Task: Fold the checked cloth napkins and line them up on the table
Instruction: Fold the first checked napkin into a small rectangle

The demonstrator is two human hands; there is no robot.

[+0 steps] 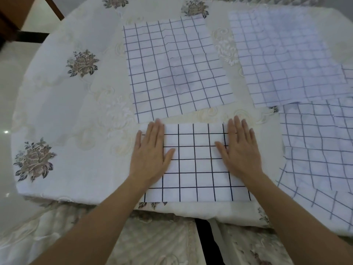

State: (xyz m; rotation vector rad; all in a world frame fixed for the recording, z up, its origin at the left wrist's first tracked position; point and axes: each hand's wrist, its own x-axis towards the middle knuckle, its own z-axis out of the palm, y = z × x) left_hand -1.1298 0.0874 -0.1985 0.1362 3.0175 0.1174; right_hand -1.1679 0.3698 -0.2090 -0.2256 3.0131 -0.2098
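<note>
At the near edge of the desk (66, 115), which is covered by a cream tablecloth (107, 77) with embroidered flower sprays, lies a folded checked napkin (196, 165), white with bold dark grid lines. Its long axis runs left to right, and its near edge sits square with the desk's rim. Both hands lie flat on it, palms down, fingers straight and pointing away from the person, gripping nothing: the left hand (150, 152) presses its left end and the right hand (240, 150) its right end, with bare grid between them. Just beyond, almost touching the folded napkin's far edge, a larger napkin (177, 67) lies spread flat, its near edge slanting up toward the right. To the right, several paler checked napkins (315, 150) overlap in a loose heap that reaches the desk's rim. Farther back on the right another pale napkin (282, 54) lies open, its near corner overlapping that heap. At far left, off the desk, stands dark wooden furniture (11, 22).
</note>
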